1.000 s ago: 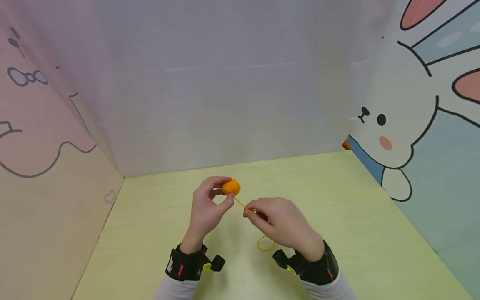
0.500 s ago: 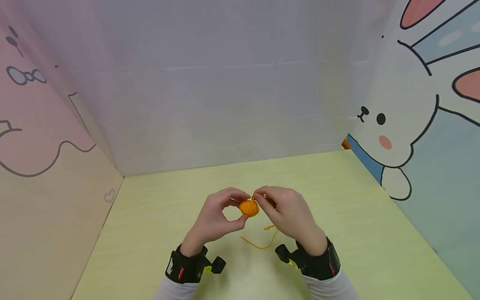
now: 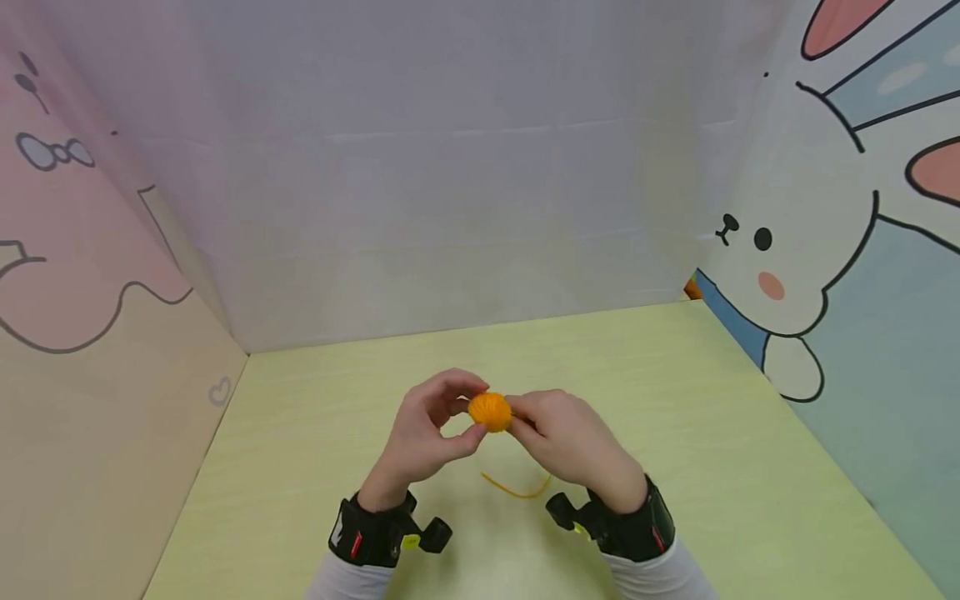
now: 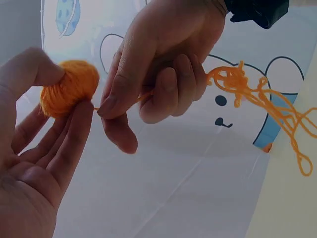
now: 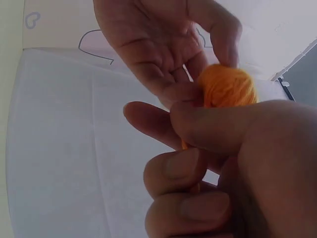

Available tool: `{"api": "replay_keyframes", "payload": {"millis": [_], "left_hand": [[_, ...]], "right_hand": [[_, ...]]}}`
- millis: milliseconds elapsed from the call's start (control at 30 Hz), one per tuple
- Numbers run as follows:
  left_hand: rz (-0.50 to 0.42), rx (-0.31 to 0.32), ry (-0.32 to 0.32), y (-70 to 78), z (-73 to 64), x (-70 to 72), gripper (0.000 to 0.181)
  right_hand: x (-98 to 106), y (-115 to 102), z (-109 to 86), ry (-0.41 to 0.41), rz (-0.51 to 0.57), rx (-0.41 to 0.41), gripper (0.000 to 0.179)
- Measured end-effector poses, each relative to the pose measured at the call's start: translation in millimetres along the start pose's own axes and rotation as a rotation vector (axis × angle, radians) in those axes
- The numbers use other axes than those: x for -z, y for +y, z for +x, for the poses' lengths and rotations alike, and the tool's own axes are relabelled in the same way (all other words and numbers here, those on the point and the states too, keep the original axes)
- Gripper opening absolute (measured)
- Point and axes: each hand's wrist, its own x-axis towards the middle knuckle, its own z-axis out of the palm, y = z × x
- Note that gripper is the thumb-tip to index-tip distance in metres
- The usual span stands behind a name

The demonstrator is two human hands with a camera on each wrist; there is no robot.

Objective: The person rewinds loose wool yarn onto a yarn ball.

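Note:
An orange ball of yarn is held above the table between the thumb and fingers of my left hand. Close at its right side, my right hand pinches the yarn strand between thumb and index finger, its other fingers curled. In the left wrist view, the strand runs from the ball through the right hand, and a tangled bunch of loose yarn hangs out beyond its little finger. The right wrist view shows the ball partly behind my right thumb.
A loose yarn tail curves just above or on the pale green table below the hands. White cloth closes off the back, with cartoon-printed panels at both sides. Each wrist wears a black camera band.
The ball first came right and down toward my right hand, then shifted slightly left. My right hand rose to the ball's top with the strand, then came down to its right side.

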Motion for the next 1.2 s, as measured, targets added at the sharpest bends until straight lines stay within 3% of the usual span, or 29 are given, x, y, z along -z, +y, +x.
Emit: {"api": "replay_keyframes", "payload": {"millis": [167, 300, 433, 533, 600, 667, 800, 833, 1033, 1200], "left_hand": [[-0.013, 0.096, 0.201, -3.0, 0.0, 0.8, 0.038], [0.032, 0.182, 0.339, -6.7, 1.0, 2.0, 0.035], [0.130, 0.221, 0.411, -12.9, 2.2, 4.9, 0.036], [0.231, 0.219, 0.423, -10.9, 4.8, 5.2, 0.037], [0.300, 0.197, 0.404, -4.3, 7.7, 3.4, 0.036], [0.358, 0.177, 0.365, -7.7, 6.7, 3.8, 0.035], [0.420, 0.130, 0.220, -23.1, 0.5, 5.3, 0.036], [0.426, 0.120, 0.174, -28.2, -1.4, 5.8, 0.037], [0.433, -0.006, -0.075, -20.5, 0.5, -1.5, 0.040], [0.359, -0.063, -0.155, -1.3, 4.8, -10.1, 0.042]], "right_hand": [[-5.0, -5.1, 0.1, -0.068, 0.007, 0.028, 0.015], [-6.5, -8.9, -0.7, -0.119, -0.006, 0.072, 0.017], [-5.9, -12.3, -2.0, -0.130, -0.024, 0.095, 0.020], [-4.2, -13.6, -3.9, -0.089, -0.031, 0.111, 0.019], [-2.2, -14.0, -5.0, -0.042, -0.030, 0.128, 0.016], [0.3, -14.2, -6.0, 0.011, -0.027, 0.147, 0.014], [4.9, -13.0, -7.8, 0.139, 0.005, 0.183, 0.012], [5.8, -12.1, -8.0, 0.175, 0.011, 0.189, 0.011], [10.3, -2.9, -6.1, 0.328, 0.030, 0.187, 0.008], [11.1, 6.4, -4.4, 0.359, 0.008, 0.128, 0.009]]}}
